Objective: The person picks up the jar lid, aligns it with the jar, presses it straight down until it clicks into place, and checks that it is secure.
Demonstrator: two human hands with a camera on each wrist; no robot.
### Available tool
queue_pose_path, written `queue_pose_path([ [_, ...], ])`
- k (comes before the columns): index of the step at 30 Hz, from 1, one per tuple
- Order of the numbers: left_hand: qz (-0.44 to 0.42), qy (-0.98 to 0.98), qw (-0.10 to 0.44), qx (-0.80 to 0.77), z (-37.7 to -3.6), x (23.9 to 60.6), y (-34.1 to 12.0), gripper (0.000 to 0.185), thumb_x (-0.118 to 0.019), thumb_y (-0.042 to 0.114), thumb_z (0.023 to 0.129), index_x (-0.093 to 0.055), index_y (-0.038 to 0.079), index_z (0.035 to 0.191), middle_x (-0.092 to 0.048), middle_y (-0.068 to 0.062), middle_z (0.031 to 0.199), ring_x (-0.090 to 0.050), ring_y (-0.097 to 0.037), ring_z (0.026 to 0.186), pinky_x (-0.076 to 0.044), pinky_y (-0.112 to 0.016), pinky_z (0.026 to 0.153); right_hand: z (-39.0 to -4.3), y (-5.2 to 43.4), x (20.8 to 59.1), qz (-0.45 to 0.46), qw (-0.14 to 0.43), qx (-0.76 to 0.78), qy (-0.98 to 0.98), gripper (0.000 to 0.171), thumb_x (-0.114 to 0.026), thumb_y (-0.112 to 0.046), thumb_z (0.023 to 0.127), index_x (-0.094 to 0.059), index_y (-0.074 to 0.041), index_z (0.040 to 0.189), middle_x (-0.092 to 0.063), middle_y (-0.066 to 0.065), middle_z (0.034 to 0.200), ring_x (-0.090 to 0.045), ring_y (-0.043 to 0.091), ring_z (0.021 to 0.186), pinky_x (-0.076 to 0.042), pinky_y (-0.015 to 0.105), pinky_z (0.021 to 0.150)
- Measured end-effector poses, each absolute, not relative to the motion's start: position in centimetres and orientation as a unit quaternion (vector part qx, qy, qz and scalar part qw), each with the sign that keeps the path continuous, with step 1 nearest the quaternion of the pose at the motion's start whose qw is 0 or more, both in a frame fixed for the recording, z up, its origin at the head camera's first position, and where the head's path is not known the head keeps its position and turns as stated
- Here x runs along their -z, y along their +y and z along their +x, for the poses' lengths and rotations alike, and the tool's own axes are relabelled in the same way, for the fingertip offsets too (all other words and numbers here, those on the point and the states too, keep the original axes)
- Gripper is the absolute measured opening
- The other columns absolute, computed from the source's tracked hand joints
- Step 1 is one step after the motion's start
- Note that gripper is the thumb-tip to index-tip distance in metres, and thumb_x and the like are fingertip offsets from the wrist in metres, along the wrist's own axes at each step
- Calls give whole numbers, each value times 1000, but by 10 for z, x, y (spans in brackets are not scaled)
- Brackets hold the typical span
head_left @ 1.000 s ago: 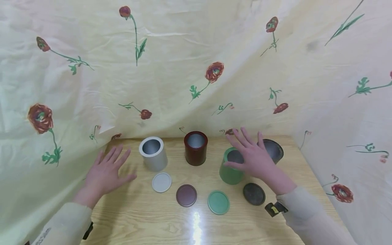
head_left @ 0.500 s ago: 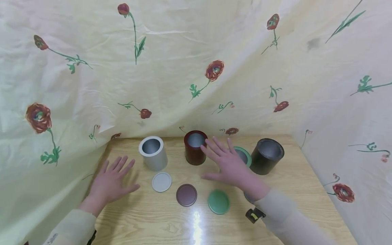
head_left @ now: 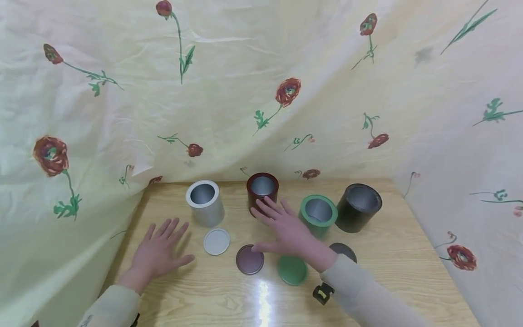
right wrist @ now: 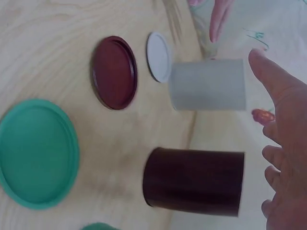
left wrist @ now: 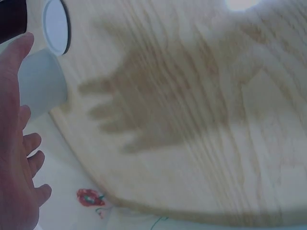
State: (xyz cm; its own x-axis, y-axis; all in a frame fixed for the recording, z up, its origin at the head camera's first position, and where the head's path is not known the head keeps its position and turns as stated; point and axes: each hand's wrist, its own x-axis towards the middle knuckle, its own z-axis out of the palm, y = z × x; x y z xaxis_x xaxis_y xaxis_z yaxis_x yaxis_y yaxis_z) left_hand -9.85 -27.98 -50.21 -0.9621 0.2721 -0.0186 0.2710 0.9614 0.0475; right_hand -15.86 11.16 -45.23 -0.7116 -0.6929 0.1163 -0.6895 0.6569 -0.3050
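Observation:
Four open tins stand in a row on the wooden table (head_left: 388, 254): white tin (head_left: 204, 203), dark red tin (head_left: 262, 188), green tin (head_left: 318, 214), black tin (head_left: 358, 207). In front of them lie a white lid (head_left: 216, 241), a dark red lid (head_left: 249, 260), a green lid (head_left: 292, 270) and a black lid (head_left: 344, 249). My right hand (head_left: 286, 229) hovers flat with spread fingers between the dark red tin and the green lid, holding nothing. My left hand (head_left: 160, 250) is flat and open over the table, left of the white lid. The right wrist view shows the dark red tin (right wrist: 194, 181), white tin (right wrist: 207, 85) and lids from the side.
A cream cloth with red flowers (head_left: 261, 91) hangs behind the table and drapes down both sides. The table's left edge (left wrist: 91, 182) meets the cloth close to my left hand. Bare wood lies in front of the lids.
My right hand has swept left from over the green and black tins to in front of the dark red tin, uncovering the green tin. My left hand has shifted slightly right.

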Motion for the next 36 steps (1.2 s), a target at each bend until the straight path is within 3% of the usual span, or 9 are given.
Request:
queue_pose_path([
  [20, 136, 990, 21, -33, -99, 531, -261, 94, -65, 76, 91, -52, 12, 159, -45, -23, 164, -41, -48, 151, -26, -72, 124, -154, 67, 501, -385, 40, 127, 913, 94, -73, -67, 93, -45, -11, 164, -39, 15, 170, -28, 38, 161, -19, 61, 131],
  [36, 137, 990, 25, -31, -108, 543, -259, 93, -65, 76, 91, -54, 12, 157, -46, -22, 164, -41, -48, 151, -27, -72, 123, -165, 30, 531, -374, 32, 73, 924, 88, -70, -69, 92, -53, -16, 160, -44, 8, 169, -30, 31, 161, -23, 55, 131],
])
